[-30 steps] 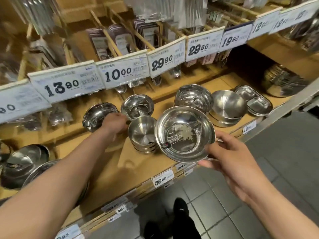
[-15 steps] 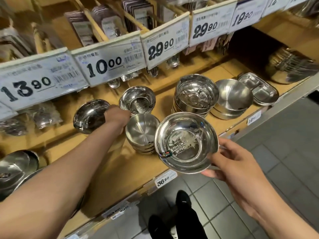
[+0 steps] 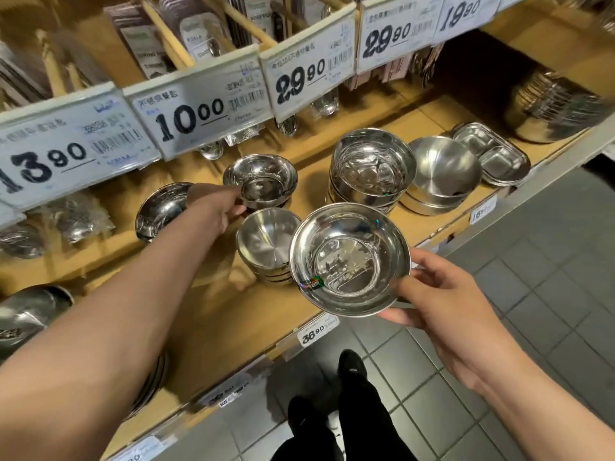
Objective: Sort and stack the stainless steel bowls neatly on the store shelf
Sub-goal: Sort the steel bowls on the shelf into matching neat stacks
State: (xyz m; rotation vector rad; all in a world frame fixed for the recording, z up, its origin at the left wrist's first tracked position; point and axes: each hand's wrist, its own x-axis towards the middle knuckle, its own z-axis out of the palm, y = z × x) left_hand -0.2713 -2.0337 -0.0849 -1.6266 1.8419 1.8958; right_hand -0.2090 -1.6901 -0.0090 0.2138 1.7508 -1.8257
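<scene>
My right hand (image 3: 442, 301) grips a shallow steel bowl (image 3: 349, 261) by its right rim, held level above the wooden shelf's (image 3: 206, 314) front edge; a small sticker sits on its near-left wall. My left hand (image 3: 216, 211) reaches across the shelf and pinches the near-left rim of a small shiny bowl (image 3: 261, 181). Just in front of that stands a short stack of matte bowls (image 3: 266, 244). A tilted bowl (image 3: 159, 211) lies left of my left hand, partly hidden by it.
Two more bowl stacks (image 3: 372, 171) (image 3: 442, 171) and divided trays (image 3: 492, 154) stand to the right, with large bowls (image 3: 552, 108) beyond. Price tags (image 3: 193, 118) hang above on the upper shelf. More steelware (image 3: 30, 314) sits at far left. Grey floor tiles (image 3: 532, 277) lie below.
My left hand moved right from the tilted bowl to the small shiny bowl and took its rim. The right hand kept the shallow bowl roughly in place.
</scene>
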